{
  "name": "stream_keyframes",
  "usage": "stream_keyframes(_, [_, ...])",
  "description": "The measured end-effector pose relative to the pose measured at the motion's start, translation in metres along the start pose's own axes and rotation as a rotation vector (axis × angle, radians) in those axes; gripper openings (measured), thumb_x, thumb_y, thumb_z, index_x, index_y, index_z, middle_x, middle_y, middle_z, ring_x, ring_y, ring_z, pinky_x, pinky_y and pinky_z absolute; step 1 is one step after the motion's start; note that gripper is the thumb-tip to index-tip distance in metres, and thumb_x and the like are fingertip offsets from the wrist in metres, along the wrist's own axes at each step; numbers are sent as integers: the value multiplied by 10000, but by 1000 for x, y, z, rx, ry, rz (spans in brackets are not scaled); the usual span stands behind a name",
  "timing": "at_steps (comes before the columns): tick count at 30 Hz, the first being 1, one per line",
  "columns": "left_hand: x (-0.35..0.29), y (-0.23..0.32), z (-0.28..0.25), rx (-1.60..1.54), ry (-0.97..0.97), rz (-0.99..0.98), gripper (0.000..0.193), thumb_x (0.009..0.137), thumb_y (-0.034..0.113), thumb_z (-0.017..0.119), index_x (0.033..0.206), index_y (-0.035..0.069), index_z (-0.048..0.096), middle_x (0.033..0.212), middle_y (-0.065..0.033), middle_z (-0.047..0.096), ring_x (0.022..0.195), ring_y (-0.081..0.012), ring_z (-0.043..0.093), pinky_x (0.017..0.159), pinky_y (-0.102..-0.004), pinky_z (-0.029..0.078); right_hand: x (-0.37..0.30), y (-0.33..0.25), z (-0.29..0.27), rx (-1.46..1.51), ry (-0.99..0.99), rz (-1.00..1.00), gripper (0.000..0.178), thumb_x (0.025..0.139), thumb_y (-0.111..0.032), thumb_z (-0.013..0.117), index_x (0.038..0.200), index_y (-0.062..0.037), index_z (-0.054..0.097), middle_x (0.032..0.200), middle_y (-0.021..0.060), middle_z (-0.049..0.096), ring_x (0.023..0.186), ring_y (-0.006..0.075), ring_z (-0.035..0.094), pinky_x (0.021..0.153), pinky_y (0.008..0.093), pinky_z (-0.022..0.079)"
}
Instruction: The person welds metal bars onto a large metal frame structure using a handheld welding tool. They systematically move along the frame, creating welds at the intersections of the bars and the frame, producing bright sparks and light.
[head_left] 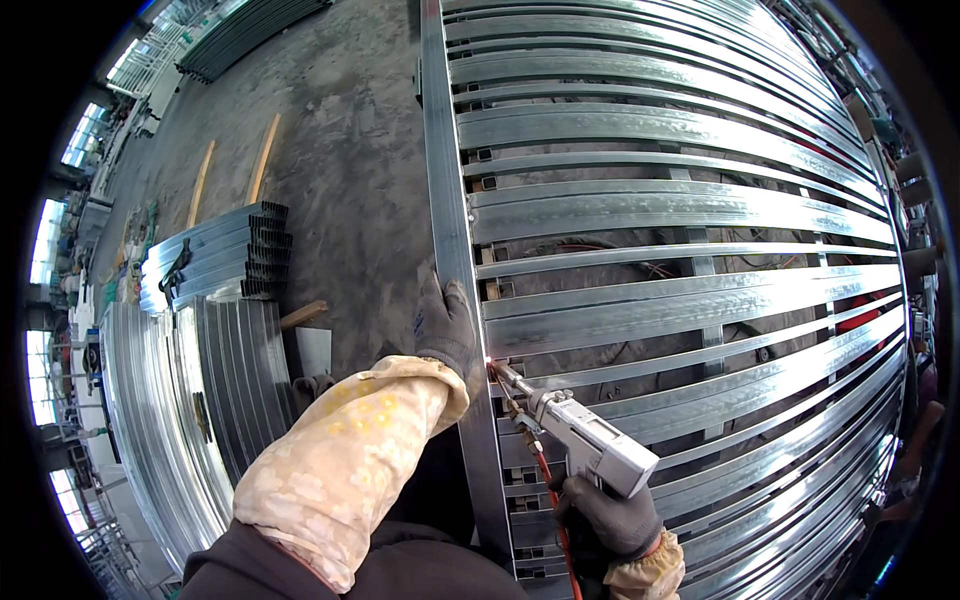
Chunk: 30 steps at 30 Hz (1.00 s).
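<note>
In a dark grey glove, my right hand (612,515) grips a white handheld welding gun (598,440) by its handle. The gun's metal nozzle points up and left, and a small bright glow shows at its tip, where a crossbar meets the long side rail (452,210). My left hand (447,322), also gloved, lies on that rail just beyond the glow, with its fingers stretched out. From the rail, many shiny metal slats (640,310) run off to the right in wide and narrow rows. Light-coloured protective sleeves cover both my forearms.
An orange-red hose (556,508) hangs from the gun past my right hand. On the left stand stacks of metal profiles (235,375) and bluish channels (215,250). Wooden strips (264,160) lie on the concrete floor (345,150). Cables show beneath the slats. Part of a person appears at the right edge.
</note>
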<state>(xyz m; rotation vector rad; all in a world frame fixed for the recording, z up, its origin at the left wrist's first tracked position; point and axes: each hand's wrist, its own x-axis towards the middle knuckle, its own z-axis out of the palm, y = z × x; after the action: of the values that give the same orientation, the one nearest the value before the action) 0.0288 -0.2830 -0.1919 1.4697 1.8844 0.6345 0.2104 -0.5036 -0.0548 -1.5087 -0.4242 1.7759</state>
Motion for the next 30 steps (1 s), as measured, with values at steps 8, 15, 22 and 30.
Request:
stream_keyframes(8, [-4, 8, -6, -45, -73, -78, 468, 1065, 331, 418, 1460, 83, 453, 1339, -241, 582, 1239, -406, 560, 1039, -445, 439, 0, -1, 0, -91, -18, -6, 337, 950, -171, 682, 1215, 19, 597, 851, 45, 692, 727, 111, 658, 649, 268, 521])
stream_keyframes(15, [-4, 4, -10, -33, -44, -21, 497, 1069, 350, 407, 1465, 53, 448, 1368, -247, 573, 1268, -405, 550, 1045, -443, 433, -4, -10, 8, -65, -27, -14, 398, 944, -146, 669, 1283, 30, 558, 869, 54, 683, 731, 125, 667, 660, 281, 538])
stream_keyframes(22, [2, -17, -2, -207, -67, -3, 432, 1076, 267, 443, 1454, 61, 473, 1274, -201, 641, 1219, -280, 609, 1005, -379, 463, -3, -3, 9, -70, -18, -18, 501, 912, -69, 656, 1377, 34, 498, 990, 115, 698, 751, 168, 686, 671, 304, 567])
stream_keyframes(30, [-88, -45, -50, -337, -123, 568, 431, 1000, 59, 532, 1418, -19, 464, 1049, -114, 632, 842, -146, 611, 728, -296, 501, -5, -19, 0, 149, 80, -110, 436, 913, -44, 622, 1328, 54, 531, 988, 128, 701, 750, 176, 689, 675, 309, 569])
